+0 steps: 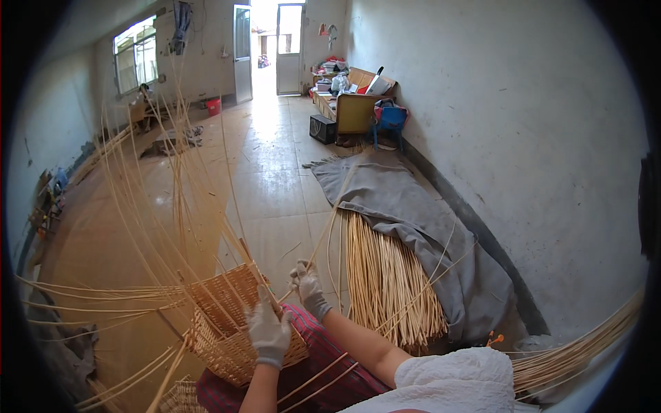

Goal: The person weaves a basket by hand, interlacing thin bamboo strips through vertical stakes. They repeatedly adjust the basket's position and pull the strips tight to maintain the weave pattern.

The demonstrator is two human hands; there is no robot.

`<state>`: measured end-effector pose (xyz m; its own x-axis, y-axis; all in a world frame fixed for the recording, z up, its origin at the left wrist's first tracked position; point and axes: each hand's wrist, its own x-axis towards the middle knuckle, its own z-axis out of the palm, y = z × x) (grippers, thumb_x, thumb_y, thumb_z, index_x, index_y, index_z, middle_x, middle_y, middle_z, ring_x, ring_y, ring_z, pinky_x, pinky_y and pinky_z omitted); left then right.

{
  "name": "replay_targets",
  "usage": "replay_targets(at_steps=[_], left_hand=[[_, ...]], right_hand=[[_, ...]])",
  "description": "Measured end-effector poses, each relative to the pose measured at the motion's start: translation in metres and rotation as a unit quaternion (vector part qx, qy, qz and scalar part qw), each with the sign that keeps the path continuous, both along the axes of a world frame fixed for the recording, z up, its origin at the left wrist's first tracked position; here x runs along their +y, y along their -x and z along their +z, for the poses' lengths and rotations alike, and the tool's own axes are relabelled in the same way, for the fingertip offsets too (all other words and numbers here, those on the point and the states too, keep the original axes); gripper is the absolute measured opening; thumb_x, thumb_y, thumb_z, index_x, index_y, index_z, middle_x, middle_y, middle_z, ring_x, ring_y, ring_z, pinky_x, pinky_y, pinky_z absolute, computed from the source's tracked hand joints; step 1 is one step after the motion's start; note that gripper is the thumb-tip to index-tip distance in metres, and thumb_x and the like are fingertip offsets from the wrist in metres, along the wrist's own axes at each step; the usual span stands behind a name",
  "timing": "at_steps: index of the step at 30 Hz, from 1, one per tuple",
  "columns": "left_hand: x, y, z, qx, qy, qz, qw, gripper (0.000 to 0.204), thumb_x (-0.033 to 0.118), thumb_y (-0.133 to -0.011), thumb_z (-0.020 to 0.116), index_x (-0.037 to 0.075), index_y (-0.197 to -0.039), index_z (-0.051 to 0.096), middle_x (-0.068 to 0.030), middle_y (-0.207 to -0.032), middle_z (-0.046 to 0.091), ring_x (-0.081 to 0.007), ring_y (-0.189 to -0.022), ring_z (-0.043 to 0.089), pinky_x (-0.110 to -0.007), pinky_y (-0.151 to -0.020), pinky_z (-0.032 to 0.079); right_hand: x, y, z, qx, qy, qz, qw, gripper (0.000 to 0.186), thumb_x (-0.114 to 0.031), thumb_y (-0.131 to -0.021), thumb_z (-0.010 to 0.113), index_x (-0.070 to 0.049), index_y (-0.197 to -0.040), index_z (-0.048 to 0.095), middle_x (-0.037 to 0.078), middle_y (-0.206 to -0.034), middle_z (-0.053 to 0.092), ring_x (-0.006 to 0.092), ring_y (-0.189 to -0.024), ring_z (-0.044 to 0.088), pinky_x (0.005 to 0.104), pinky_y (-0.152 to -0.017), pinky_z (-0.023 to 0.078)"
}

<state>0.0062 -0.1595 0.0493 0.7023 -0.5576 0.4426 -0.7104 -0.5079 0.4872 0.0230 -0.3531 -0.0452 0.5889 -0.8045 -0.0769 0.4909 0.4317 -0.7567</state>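
Note:
A half-woven wicker basket (215, 325) with long upright and sideways rods rests at a tilt on red checked cloth (318, 361) across my lap. My left hand (270, 329), in a pale grey-white glove, grips the basket's right edge near its corner stake, slightly blurred. Just right of it my gloved right hand (308, 286) is closed on a thin cane (320, 241) that rises away toward the back.
A bundle of peeled canes (389, 289) lies under grey cloth (420, 199) at the right; more canes (578, 351) curve along the lower right. Toward the door stand a cluttered bench (354, 110), blue chair (390, 118), black box (322, 129) and red bucket (213, 107).

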Motion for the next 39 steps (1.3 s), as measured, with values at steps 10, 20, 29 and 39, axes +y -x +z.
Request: replay_targets(at_steps=[10, 20, 29, 39], left_hand=[[-0.003, -0.022, -0.037, -0.011, 0.027, -0.048, 0.998, 0.081, 0.013, -0.085, 0.072, 0.011, -0.159, 0.038, -0.012, -0.102, 0.069, -0.0322, -0.103, 0.063, -0.049, -0.096, 0.044], [-0.015, -0.019, -0.049, 0.018, -0.038, -0.037, 0.998, 0.088, 0.024, -0.089, 0.074, 0.024, -0.163, 0.028, -0.0093, -0.102, 0.074, -0.0282, -0.094, 0.07, -0.041, -0.087, 0.045], [-0.02, -0.048, -0.111, 0.273, 0.122, -0.115, 0.947, 0.073, 0.017, -0.094, 0.068, 0.012, -0.159, 0.036, -0.0034, -0.103, 0.067, -0.0173, -0.093, 0.06, -0.038, -0.088, 0.048], [0.067, -0.069, -0.035, 0.445, 0.536, 0.035, 0.717, 0.014, 0.016, -0.108, 0.051, 0.008, -0.118, 0.056, -0.0041, -0.069, 0.061, -0.0178, -0.073, 0.068, -0.032, -0.065, 0.057]], right_hand=[[-0.035, 0.003, 0.011, -0.148, -0.148, 0.117, 0.971, 0.057, -0.06, -0.107, 0.033, -0.026, -0.061, 0.033, -0.007, -0.046, 0.024, 0.012, -0.039, 0.025, 0.0331, -0.038, 0.022], [-0.01, 0.07, 0.021, -0.131, -0.189, 0.013, 0.973, 0.064, -0.059, -0.109, 0.028, -0.01, -0.077, 0.054, -0.003, -0.051, 0.022, 0.0125, -0.044, 0.021, 0.0289, -0.043, 0.027], [0.142, 0.057, 0.032, 0.11, 0.582, 0.063, 0.803, 0.031, -0.012, -0.093, 0.068, -0.005, -0.123, 0.066, 0.009, -0.108, 0.071, 0.0205, -0.106, 0.067, 0.0347, -0.093, 0.054], [0.025, 0.02, 0.078, 0.376, 0.456, 0.354, 0.725, 0.087, -0.053, -0.065, 0.092, -0.005, -0.128, 0.059, 0.014, -0.126, 0.062, 0.0287, -0.117, 0.062, 0.0381, -0.102, 0.049]])
